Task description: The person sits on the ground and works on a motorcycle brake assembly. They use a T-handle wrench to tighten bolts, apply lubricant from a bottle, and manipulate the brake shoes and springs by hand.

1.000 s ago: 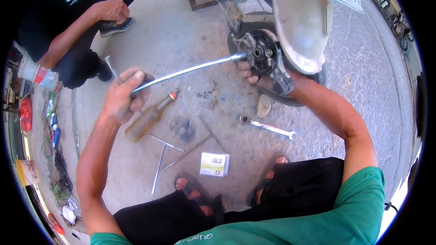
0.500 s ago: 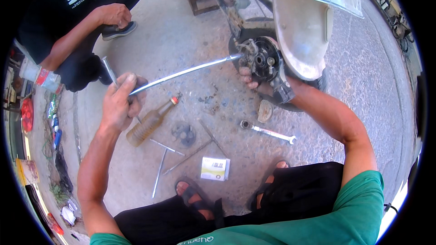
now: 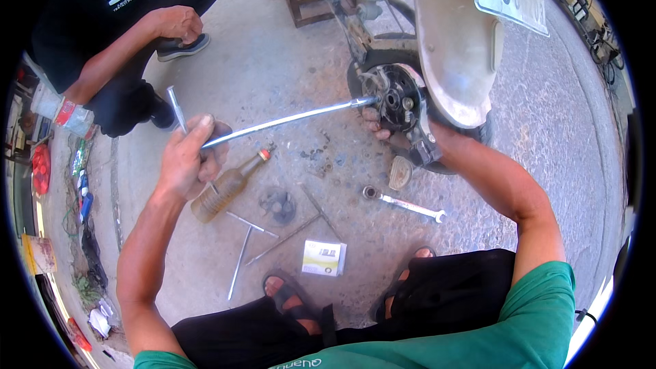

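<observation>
My left hand (image 3: 191, 157) is closed around the crossbar of a long chrome T-handle socket wrench (image 3: 287, 121). The shaft runs rightward, and its socket end meets the left side of the motorbike's black rear brake plate (image 3: 393, 100). What exactly the socket sits on is too small to make out. My right arm reaches behind the plate from the right. Fingertips of my right hand (image 3: 374, 123) curl against the plate's lower left edge, gripping it; the rest of that hand is hidden behind the plate and brake parts.
On the concrete lie a brown bottle (image 3: 229, 188), a combination wrench (image 3: 410, 205), T-shaped tools (image 3: 247, 253), a small box (image 3: 323, 257) and a brake shoe (image 3: 400, 173). A co-worker's hand (image 3: 179, 24) is at upper left. The mudguard (image 3: 454, 48) hangs over the wheel.
My left hand and the T-handle wrench have shifted slightly to the right, and the crossbar has tilted a little. The view has moved slightly. My right hand keeps its hold on the brake plate.
</observation>
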{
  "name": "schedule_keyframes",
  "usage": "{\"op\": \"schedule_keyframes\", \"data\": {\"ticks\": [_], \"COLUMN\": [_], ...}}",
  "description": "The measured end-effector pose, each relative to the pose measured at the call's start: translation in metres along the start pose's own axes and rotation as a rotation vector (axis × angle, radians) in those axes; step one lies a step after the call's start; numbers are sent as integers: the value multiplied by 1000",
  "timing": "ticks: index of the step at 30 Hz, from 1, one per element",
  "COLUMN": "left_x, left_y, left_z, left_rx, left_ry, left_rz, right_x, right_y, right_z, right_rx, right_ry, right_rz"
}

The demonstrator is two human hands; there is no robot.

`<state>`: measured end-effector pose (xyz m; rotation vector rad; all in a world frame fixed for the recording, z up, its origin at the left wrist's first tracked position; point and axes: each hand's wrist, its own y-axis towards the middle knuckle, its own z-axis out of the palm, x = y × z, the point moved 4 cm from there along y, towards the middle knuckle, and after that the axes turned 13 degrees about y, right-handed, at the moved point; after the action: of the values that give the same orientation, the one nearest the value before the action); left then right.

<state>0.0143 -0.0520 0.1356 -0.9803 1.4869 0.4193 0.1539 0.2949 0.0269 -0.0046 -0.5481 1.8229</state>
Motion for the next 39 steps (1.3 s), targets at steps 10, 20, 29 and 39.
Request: {"op": "schedule_keyframes", "data": {"ticks": [10,20,29,39], "left_x": [23,19,27,15], "left_y": [-2,-9,-6,-11], "left_z": [8,18,17,17], "left_rx": [143,89,31,66], "left_ry": [-373,-108,-40,-110], "left_rz": [-328,-166,-124,-125], "right_x": [2,4,2,4], "right_y": [13,15,17,7], "right_z": [-24,-42,-40,-19], "right_rx": [33,-39,-158,-96], "right_ry": [78,-124,-191,-228], "right_rz": [43,4,-78,-62]}}
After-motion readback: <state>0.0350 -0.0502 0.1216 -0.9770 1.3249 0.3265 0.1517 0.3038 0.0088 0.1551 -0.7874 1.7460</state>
